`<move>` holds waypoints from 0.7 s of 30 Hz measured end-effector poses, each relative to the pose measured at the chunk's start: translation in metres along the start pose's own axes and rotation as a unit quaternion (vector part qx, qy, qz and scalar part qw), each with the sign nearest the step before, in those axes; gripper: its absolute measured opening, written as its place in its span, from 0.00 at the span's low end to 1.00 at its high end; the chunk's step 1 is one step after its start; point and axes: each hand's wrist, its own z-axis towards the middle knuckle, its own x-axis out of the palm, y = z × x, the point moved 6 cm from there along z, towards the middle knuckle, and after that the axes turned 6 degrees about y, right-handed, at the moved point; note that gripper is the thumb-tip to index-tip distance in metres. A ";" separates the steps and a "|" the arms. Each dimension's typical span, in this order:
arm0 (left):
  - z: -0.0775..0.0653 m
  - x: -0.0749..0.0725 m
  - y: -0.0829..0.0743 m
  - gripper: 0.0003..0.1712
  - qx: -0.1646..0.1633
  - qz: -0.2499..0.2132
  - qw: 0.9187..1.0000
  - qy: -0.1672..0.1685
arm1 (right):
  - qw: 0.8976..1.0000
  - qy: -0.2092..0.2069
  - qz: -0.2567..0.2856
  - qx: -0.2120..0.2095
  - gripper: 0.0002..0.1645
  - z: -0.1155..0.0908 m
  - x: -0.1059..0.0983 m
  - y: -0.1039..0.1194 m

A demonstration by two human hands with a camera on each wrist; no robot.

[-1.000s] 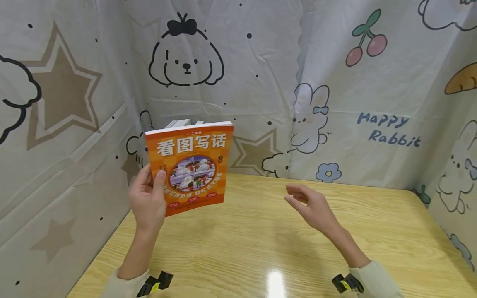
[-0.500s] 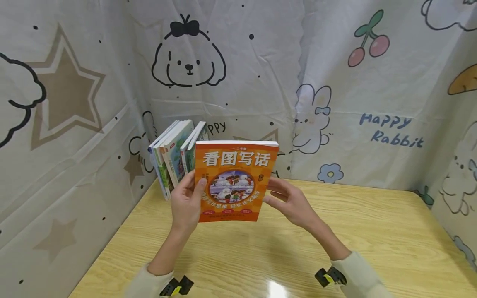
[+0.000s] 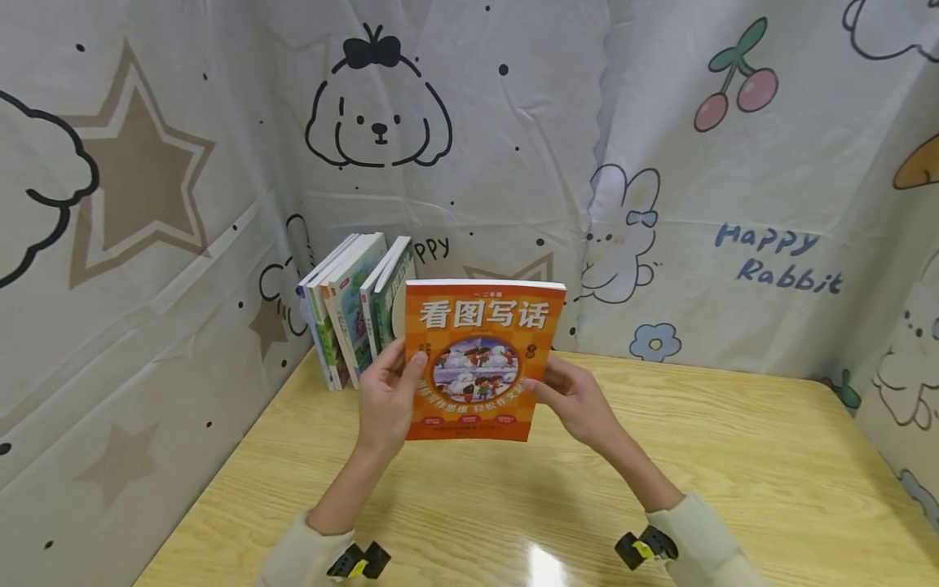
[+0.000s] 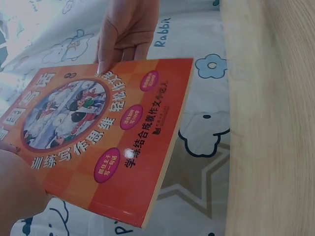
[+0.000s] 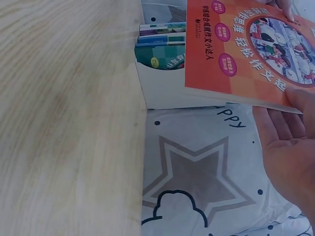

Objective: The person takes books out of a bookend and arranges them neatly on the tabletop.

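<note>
An orange book (image 3: 477,416) with white Chinese characters and a round cartoon picture is held up above the table, its front cover facing me. My left hand (image 3: 387,399) grips its left edge, thumb on the cover and fingers behind. At the right edge, my right hand (image 3: 579,403) pinches the book, thumb on the front; its fingers pass underneath, as the right wrist view shows beside the right hand (image 5: 290,147). The left wrist view has the lower cover of the orange book (image 4: 162,142) in full, with the left thumb at its side.
Several books (image 3: 348,310) stand in a row at the back left of the wooden table (image 3: 469,505). A white holder (image 5: 167,88) encloses them in the right wrist view. A patterned cloth (image 3: 513,163) hangs behind and at both sides.
My left hand has carried the orange book rightward, uncovering the standing books. My right hand has come in from the right and now holds the book's right edge.
</note>
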 end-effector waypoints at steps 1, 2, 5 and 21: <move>0.000 0.000 0.001 0.18 -0.006 0.001 1.000 0.001 | 1.000 -0.002 0.006 0.006 0.22 -0.001 0.000 -0.002; 0.001 0.001 0.004 0.18 -0.013 0.002 1.000 0.002 | 1.000 -0.003 0.010 0.014 0.22 -0.001 -0.001 -0.004; 0.002 0.001 0.011 0.19 -0.035 0.003 0.999 0.008 | 0.999 -0.004 0.020 0.029 0.22 -0.003 -0.001 -0.009; 0.011 -0.005 0.026 0.23 -0.057 -0.001 0.998 0.039 | 0.996 -0.028 0.068 0.058 0.16 -0.006 -0.013 -0.045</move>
